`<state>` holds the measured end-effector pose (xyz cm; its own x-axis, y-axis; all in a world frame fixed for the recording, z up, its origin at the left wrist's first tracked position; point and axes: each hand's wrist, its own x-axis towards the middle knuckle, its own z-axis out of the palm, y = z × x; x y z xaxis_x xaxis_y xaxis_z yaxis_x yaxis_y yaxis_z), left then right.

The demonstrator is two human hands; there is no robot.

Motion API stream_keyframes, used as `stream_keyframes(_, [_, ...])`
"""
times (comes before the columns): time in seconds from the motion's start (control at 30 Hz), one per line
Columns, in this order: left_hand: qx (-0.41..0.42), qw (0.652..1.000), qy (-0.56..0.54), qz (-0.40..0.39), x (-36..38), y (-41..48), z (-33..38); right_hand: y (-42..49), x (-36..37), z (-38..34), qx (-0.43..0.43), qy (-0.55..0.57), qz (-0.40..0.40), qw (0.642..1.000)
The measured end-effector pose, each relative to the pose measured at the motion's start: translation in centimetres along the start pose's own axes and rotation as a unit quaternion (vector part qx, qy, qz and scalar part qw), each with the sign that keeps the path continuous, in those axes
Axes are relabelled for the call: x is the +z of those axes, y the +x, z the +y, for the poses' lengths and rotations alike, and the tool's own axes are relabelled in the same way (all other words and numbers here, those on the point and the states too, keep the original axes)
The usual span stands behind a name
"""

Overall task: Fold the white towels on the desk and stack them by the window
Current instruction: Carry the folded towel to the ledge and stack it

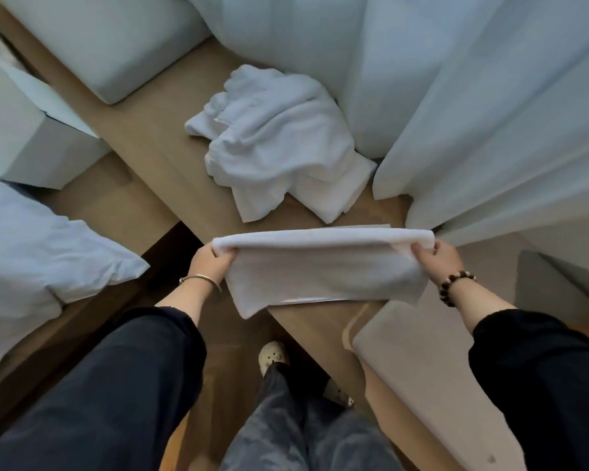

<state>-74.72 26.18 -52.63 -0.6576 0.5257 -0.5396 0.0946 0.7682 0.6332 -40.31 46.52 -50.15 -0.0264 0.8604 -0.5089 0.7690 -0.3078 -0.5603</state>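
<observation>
A white towel (pixel 323 270), folded over along its top edge, hangs stretched between my hands above the near part of the wooden desk (pixel 150 130). My left hand (pixel 208 263) pinches its left top corner and my right hand (pixel 437 258) pinches the right top corner. The towel's lower edge touches the desk. Farther back on the desk lies a crumpled heap of white towels (pixel 279 144), apart from the held one.
Pale curtains (pixel 490 113) hang along the right and back, reaching the desk beside the heap. A white cushion (pixel 109 42) lies at the desk's far end, bedding (pixel 31 249) at left, a light chair seat (pixel 422 368) at lower right. My legs and shoes are below.
</observation>
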Motion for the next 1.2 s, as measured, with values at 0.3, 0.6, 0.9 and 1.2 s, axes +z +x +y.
stream_keyframes(0.3, [-0.046, 0.998, 0.011, 0.045, 7.3, 5.4, -2.8, 8.0, 5.3, 2.4, 0.056, -0.037, 0.041, 0.997])
stream_keyframes(0.6, [-0.056, 0.997, -0.013, 0.057, 14.2, 10.2, -5.0, 15.5, 9.1, 6.3, 0.088, -0.068, 0.028, 0.993])
stream_keyframes(0.9, [-0.177, 0.981, -0.067, -0.027, 15.0, 10.1, -8.8, 16.5, 10.4, 9.5, 0.142, -0.019, 0.004, 0.990])
stream_keyframes(1.2, [-0.104, 0.993, -0.025, 0.041, 16.3, 7.7, -8.5, 15.4, 10.6, 10.4, 0.115, -0.090, 0.020, 0.989])
